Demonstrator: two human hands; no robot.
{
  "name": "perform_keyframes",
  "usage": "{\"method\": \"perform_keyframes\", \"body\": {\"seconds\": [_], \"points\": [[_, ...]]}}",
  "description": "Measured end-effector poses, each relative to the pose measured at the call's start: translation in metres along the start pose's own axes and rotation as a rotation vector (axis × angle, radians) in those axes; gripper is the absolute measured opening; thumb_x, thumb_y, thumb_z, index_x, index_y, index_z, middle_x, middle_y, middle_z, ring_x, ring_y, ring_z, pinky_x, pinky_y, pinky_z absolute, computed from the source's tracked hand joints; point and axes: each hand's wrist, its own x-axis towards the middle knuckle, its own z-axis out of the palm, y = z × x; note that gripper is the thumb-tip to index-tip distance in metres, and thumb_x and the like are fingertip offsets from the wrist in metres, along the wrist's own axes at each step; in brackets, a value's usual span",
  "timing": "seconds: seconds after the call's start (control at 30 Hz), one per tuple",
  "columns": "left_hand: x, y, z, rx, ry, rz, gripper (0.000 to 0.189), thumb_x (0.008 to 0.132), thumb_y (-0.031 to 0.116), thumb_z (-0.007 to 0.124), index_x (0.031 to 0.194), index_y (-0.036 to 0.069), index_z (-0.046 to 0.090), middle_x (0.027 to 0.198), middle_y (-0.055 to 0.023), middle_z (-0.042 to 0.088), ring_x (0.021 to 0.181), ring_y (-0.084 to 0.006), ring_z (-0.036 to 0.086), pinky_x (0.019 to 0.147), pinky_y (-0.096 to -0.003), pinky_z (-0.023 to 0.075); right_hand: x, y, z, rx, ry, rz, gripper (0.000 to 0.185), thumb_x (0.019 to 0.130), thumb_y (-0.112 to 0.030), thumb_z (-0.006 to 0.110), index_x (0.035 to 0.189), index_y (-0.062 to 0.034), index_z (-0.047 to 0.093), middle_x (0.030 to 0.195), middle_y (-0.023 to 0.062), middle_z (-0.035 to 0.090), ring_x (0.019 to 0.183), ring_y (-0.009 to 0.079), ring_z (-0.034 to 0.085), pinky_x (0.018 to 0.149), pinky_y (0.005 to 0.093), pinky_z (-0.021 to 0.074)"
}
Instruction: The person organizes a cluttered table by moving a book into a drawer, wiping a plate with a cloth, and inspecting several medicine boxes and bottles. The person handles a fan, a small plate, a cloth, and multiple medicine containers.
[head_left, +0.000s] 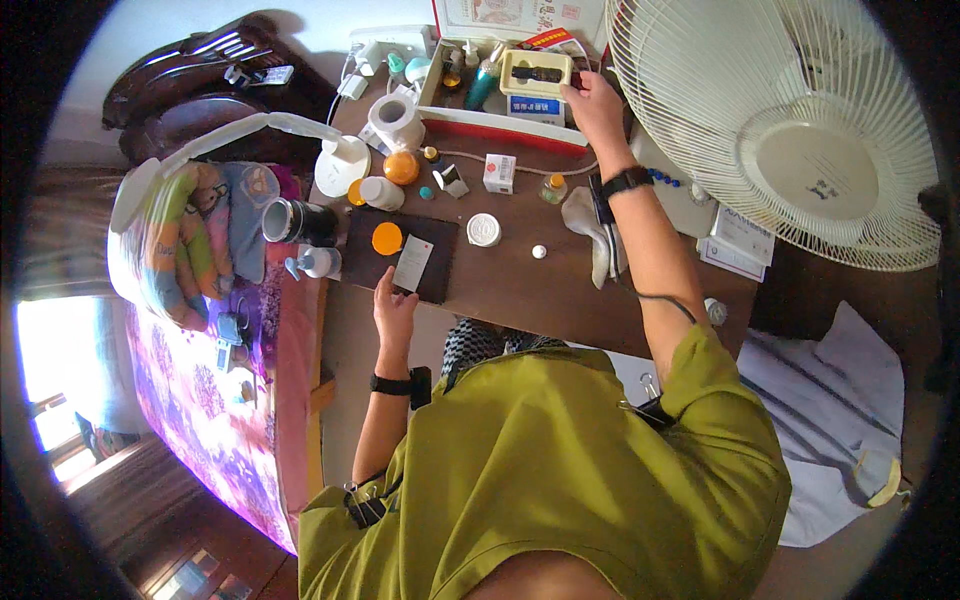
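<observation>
My right hand (594, 105) grips the right end of a small cream plastic tray (505, 75), held over an open box with a red front (495, 121). A dark object (536, 73) lies in the tray's recess. Under the tray, a blue and white packet (536, 107) shows inside the box, beside a teal bottle (480, 88). My left hand (394, 309) hovers at the desk's front edge with its index finger extended and nothing in it. Close to that fingertip, a printed white paper (415, 262) and an orange lid (387, 238) rest on a dark flat pad (439, 289).
A large fan (772, 135) stands at the right. On the desk (525, 289) are a white jar (382, 193), a toilet roll (396, 120), a small white box (499, 174), a round white lid (484, 229) and a desk lamp (343, 166). A black tumbler (315, 223) stands at the left edge.
</observation>
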Motion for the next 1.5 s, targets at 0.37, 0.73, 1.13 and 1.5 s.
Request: {"method": "perform_keyframes", "body": {"seconds": [0.37,0.73,1.13,1.5], "points": [[-0.016,0.069,-0.024,0.335,-0.018,0.282,0.059,0.072,-0.001,0.065,0.128,0.007,0.046,0.131,-0.0123,0.044,0.114,-0.0256,0.049,0.086,-0.0339,0.0463,0.053,0.028,0.039,0.204,-0.137,0.268,0.042,0.071,-0.031,0.074,0.093,0.0039,0.065,0.089,0.0111,0.066,0.079,0.0184,0.062,0.072,0.0295,0.0466],[0.049,0.158,-0.002,-0.084,-0.227,0.350,0.050,0.079,-0.002,0.058,0.127,0.004,0.047,0.125,-0.0105,0.050,0.106,-0.0169,0.054,0.082,-0.0279,0.0490,0.022,0.008,0.019,1.284,0.008,0.728,0.029,0.086,-0.016,0.061,0.111,-0.0025,0.054,0.103,0.0093,0.061,0.097,0.0222,0.058,0.083,0.0372,0.0482],[0.087,0.236,0.103,-0.982,-0.588,-0.136,0.032,0.089,0.012,0.057,0.118,0.001,0.050,0.110,-0.0065,0.061,0.097,-0.0166,0.060,0.085,-0.0317,0.0484,-0.085,-0.049,0.012,1.805,-0.260,0.962,0.036,0.093,-0.031,0.046,0.123,-0.0118,0.050,0.116,0.0063,0.060,0.102,0.0242,0.058,0.086,0.0422,0.0480],[0.109,0.218,0.053,-0.702,-0.731,-0.009,0.043,0.083,0.001,0.051,0.125,0.000,0.039,0.108,-0.0061,0.056,0.097,-0.0155,0.058,0.078,-0.0289,0.0538,-0.082,-0.028,-0.033,1.899,-0.373,0.850,0.030,0.086,-0.025,0.055,0.106,-0.0036,0.062,0.106,0.0139,0.064,0.101,0.0264,0.059,0.093,0.0416,0.0423]]}}
